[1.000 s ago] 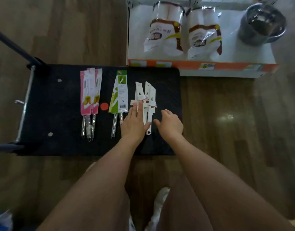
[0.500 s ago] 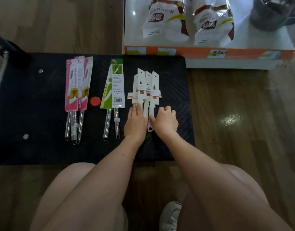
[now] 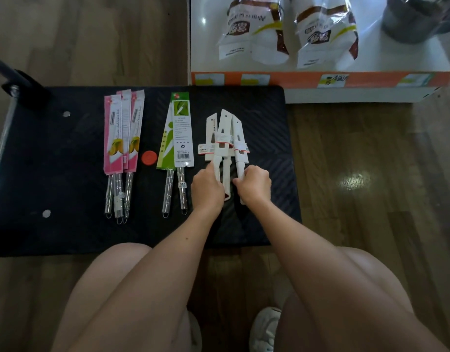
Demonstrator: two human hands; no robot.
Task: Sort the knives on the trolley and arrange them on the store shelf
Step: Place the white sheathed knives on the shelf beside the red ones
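Observation:
Three groups of knives lie on the black trolley deck (image 3: 66, 237). At the left are three pink-sleeved knives (image 3: 122, 138) with steel handles. In the middle lie two green-sleeved knives (image 3: 179, 133). To the right is a bunch of white knives (image 3: 225, 133) in white sheaths with red-edged price tags. My left hand (image 3: 207, 188) is closed around the handles on the bunch's left side. My right hand (image 3: 254, 185) grips the handle of the rightmost white knife. The white shelf (image 3: 346, 95) with an orange price strip stands just beyond the trolley.
Two bagged goods (image 3: 254, 31) and a dark metal pot (image 3: 417, 19) sit on the shelf. A small red disc (image 3: 149, 157) lies between the pink and green knives. The trolley handle post (image 3: 13, 77) rises at the far left. Wooden floor surrounds everything; my knees and shoes are below.
Both hands went from lying flat beside the white knife handles to closing around them. The camera dipped nearer to the trolley.

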